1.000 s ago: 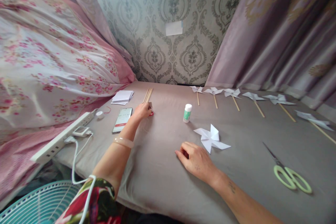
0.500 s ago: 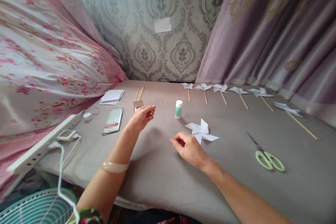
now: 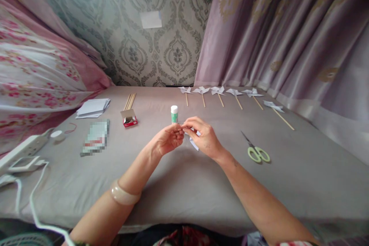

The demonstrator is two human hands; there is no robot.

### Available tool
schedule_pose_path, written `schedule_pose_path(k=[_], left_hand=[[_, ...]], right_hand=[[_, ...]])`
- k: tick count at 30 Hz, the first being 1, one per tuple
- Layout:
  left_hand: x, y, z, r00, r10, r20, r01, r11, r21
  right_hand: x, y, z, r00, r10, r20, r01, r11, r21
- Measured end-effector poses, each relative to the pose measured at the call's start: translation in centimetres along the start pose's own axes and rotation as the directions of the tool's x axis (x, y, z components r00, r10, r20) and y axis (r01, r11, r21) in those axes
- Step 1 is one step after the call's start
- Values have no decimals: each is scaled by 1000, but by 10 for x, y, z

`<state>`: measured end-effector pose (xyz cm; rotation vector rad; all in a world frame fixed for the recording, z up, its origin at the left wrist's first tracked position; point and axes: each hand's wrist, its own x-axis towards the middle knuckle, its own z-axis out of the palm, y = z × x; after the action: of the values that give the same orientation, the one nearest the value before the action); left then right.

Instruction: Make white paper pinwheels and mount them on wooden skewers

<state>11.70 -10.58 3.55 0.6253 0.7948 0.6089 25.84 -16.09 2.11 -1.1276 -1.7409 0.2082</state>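
Note:
My left hand (image 3: pixel 170 139), with a pale bangle on its wrist, is turned palm up with curled fingers. Its fingertips meet those of my right hand (image 3: pixel 203 136), which is pinched together from the right. Whatever small thing lies between the fingertips is too small to name. Behind my right hand, a folded white paper pinwheel (image 3: pixel 194 143) lies mostly hidden on the cloth. A glue stick (image 3: pixel 174 114) with a white cap stands upright just beyond my hands. To the left sits a small red box (image 3: pixel 130 122), its flap raised, with small metal pieces inside.
Several wooden sticks (image 3: pixel 130 102) and a stack of white paper (image 3: pixel 92 107) lie at the back left, near a phone (image 3: pixel 96 136) and a power strip (image 3: pixel 24 148). Finished pinwheels on sticks (image 3: pixel 217 91) line the back right. Green-handled scissors (image 3: pixel 256 152) lie at right.
My left hand has left the red box and come across to my right hand, which has risen from the cloth in front of the pinwheel. The view has swung right.

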Motion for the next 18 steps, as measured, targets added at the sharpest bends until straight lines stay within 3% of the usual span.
schedule_pose_path(k=[7,11,13,15,18], left_hand=[[7,-8,18,997,-34,63,33,999,17],[19,-13,13,989,139,50,-147,961,233],[27,-15,10,940,341,18,-307,821,481],[37,-15,7,854,511,94,-406,544,735],[50,-16,8,796,503,336,-439,100,893]], right_hand=[[1,9,-25,996,-3,91,5,1000,-30],[-5,22,-32,991,131,-4,-131,991,27],[-8,30,-34,958,276,-81,-268,958,99],[-10,38,-36,903,407,-138,-379,906,189],[-11,46,-39,847,506,-162,-450,846,287]])
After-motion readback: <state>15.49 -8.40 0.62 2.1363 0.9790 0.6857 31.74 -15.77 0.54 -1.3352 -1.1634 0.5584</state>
